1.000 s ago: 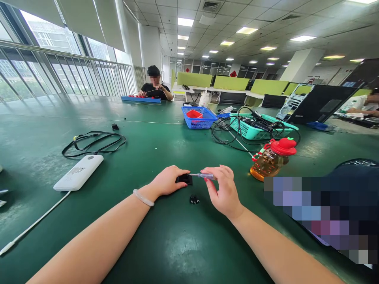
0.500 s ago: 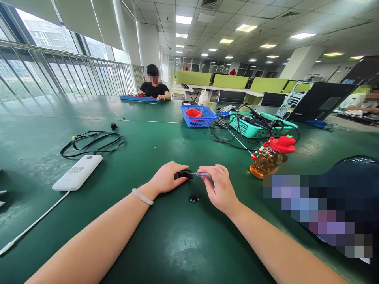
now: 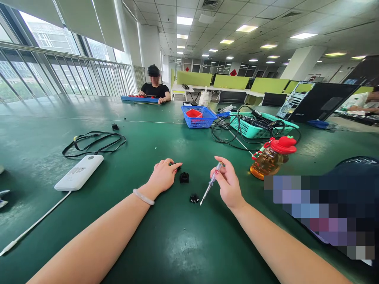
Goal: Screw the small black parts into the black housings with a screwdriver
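Note:
My right hand (image 3: 229, 183) is closed round the clear handle of a screwdriver (image 3: 211, 182), whose metal tip slants down to the left, close to a small black piece with shiny metal bits (image 3: 194, 198) on the table. My left hand (image 3: 162, 175) rests low over the green tabletop, its fingertips closed on a small black part (image 3: 179, 168) that they mostly hide. Just right of those fingers a squarish black plastic housing (image 3: 184, 178) lies by itself, touched by neither hand.
A white power bank (image 3: 79, 172) with a cable and a looped black cord (image 3: 94, 144) lie left. Ahead are a blue basket (image 3: 198, 121) and a teal basket (image 3: 251, 132) of cables. A red-lidded bottle (image 3: 268, 157) stands right. Across the table sits a person (image 3: 154, 88).
The black housing between my hands now lies on the table. My left hand has drawn slightly left, while my right hand has moved right and turned the screwdriver tip downward.

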Demonstrator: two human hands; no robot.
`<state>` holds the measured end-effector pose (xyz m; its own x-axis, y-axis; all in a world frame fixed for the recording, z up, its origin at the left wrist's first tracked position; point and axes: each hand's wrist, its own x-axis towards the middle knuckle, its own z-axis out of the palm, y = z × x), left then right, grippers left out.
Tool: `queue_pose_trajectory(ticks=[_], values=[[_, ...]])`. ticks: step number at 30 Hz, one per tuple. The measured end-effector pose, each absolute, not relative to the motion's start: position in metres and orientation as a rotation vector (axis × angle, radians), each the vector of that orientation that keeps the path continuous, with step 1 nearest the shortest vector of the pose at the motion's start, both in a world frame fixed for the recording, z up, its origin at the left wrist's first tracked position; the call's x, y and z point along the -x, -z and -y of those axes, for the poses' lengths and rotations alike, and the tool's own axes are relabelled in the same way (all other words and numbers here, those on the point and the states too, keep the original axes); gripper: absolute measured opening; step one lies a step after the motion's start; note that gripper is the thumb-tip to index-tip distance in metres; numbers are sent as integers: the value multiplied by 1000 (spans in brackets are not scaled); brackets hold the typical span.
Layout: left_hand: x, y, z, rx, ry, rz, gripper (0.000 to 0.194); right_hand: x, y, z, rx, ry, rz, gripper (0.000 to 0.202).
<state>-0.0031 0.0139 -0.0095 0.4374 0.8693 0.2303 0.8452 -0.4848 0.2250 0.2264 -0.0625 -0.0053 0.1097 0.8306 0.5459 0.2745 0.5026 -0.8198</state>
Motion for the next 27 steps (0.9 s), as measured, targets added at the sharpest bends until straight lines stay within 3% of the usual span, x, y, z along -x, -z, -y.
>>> queue_pose_trajectory(ticks=[8,14,21,27], values=[[-2,6,-11,-2583,-555,-1523,39,-222,7,64,1050,-381,1549,27],[-4,4,-6,-2560,-499,-1179,44,-229,13,55,1019,-351,1360,28],[-21,0,31,-2619,-337,-1181,59,-241,17,42,1037,-369,1219,29],[-31,3,41,-2698,-325,-1257,37,-240,19,37,1041,-400,1192,28]])
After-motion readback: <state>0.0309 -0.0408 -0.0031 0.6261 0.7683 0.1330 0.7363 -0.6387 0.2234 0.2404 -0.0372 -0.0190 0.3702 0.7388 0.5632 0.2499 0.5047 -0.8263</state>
